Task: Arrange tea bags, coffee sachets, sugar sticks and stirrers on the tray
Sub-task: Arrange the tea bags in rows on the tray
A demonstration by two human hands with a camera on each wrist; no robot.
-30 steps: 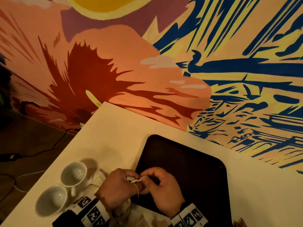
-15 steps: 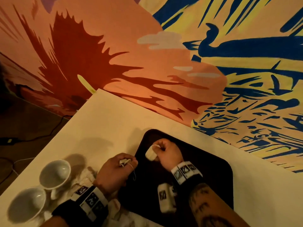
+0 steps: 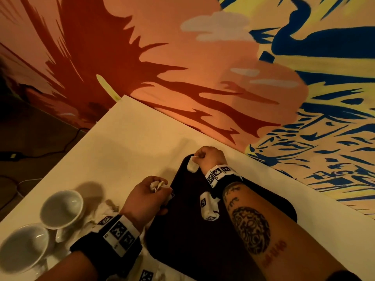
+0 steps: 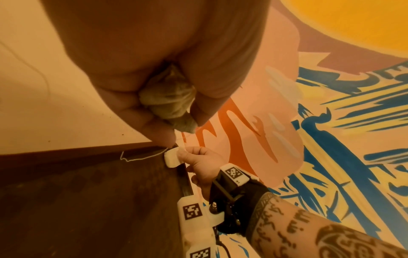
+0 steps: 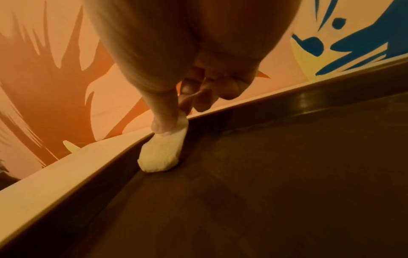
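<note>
White tea bag (image 3: 192,166) hangs pinched by its top between the thumb and fingers of the right hand (image 3: 210,157), its lower end touching the floor of the dark tray (image 3: 274,201) at the far left corner, just inside the raised rim. In the right wrist view the same bag (image 5: 162,151) leans against that rim. A thin string (image 4: 141,157) trails from it across the tray floor toward the left hand (image 3: 146,197), whose fingers are curled tight round a crumpled second tea bag (image 4: 170,103) at the tray's left edge. Near and left of that hand, crumpled pale wrappers (image 3: 101,211) lie on the cream table (image 3: 125,142), with two white cups (image 3: 60,208) beside them. Behind the table rises a painted wall (image 3: 203,57) in orange, red, yellow and blue.
</note>
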